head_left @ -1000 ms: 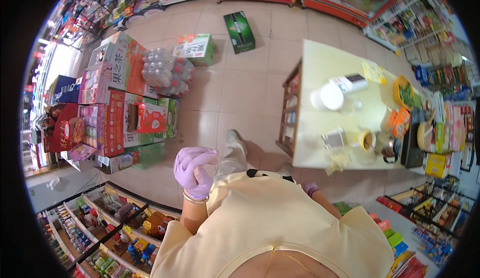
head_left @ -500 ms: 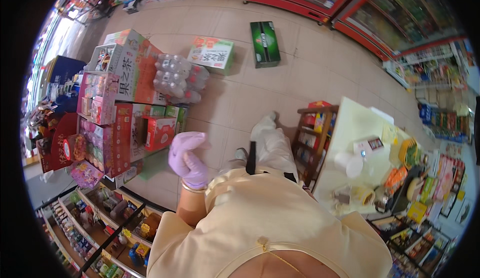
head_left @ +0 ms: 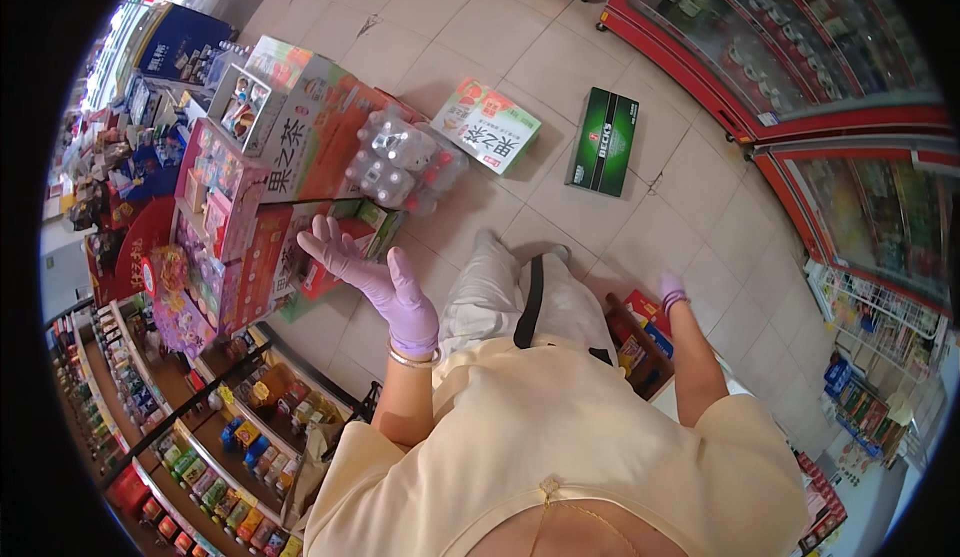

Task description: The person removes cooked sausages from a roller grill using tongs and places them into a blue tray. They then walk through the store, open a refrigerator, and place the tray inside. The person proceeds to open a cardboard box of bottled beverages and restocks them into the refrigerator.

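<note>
The red box (head_left: 318, 279) sits at the right edge of the carton stack (head_left: 312, 152), partly hidden by the spread, empty left hand (head_left: 374, 282), while the right hand (head_left: 672, 286), near the wooden shelf (head_left: 654, 369), is too small to judge.

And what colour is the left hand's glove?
The glove on the left hand is pale purple, clearest in the head view.
</note>
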Motion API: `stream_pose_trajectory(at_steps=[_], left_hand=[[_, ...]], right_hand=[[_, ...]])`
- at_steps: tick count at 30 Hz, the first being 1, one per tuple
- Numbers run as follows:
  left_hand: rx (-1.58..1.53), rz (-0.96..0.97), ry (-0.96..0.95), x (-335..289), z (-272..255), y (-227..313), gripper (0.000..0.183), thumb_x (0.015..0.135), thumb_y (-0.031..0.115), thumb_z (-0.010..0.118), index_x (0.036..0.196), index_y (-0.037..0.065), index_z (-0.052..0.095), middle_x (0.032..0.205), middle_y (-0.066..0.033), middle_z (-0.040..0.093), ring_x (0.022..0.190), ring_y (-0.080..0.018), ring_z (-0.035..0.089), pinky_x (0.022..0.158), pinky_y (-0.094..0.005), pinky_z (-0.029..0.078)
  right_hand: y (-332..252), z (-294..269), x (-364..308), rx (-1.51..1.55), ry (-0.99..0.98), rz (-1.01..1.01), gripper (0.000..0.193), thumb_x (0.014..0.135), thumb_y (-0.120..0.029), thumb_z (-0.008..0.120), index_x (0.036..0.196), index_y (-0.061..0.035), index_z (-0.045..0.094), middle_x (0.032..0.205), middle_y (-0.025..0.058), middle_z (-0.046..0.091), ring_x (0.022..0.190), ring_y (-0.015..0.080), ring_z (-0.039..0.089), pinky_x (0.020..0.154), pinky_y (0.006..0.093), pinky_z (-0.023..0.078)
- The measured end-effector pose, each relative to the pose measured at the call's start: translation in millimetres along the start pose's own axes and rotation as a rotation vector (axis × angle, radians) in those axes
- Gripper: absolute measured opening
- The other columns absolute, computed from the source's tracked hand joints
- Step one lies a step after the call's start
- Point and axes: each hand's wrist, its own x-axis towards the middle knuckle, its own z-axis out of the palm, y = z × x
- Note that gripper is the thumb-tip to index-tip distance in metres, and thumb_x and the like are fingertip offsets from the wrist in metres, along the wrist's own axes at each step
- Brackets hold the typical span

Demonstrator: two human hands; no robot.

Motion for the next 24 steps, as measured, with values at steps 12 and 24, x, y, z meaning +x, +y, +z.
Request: stream_pose_trajectory(at_steps=[12, 24], left_hand=[[0.146, -1.093, -0.529, -41, 187, -355, 0.095, 0.090, 0.061, 0.051, 0.153, 0.009, 0.004, 0.159, -0.0134, 0.004, 0.146, -0.0273, 0.007, 0.117, -0.0397, 0.011], [-0.555, -1.709, 0.022, -147, 403, -634, 0.093, 0.084, 0.081, 0.025, 0.154, 0.023, 0.006, 0.161, -0.0010, 0.005, 0.146, -0.0305, 0.009, 0.113, -0.0582, 0.007]], right_hand=[[-310, 119, 187, 0.919, -0.220, 0.585, 0.085, 0.086, -0.069, 0.046, 0.148, -0.0117, 0.032, 0.154, 0.0114, 0.030, 0.143, 0.0332, 0.021, 0.113, 0.0531, 0.017], [-416, 215, 561, -0.062, -0.108, -0.236, 0.086, 0.085, -0.069, 0.049, 0.138, -0.0010, 0.044, 0.138, 0.0240, 0.047, 0.128, 0.0359, 0.046, 0.107, 0.0401, 0.035]])
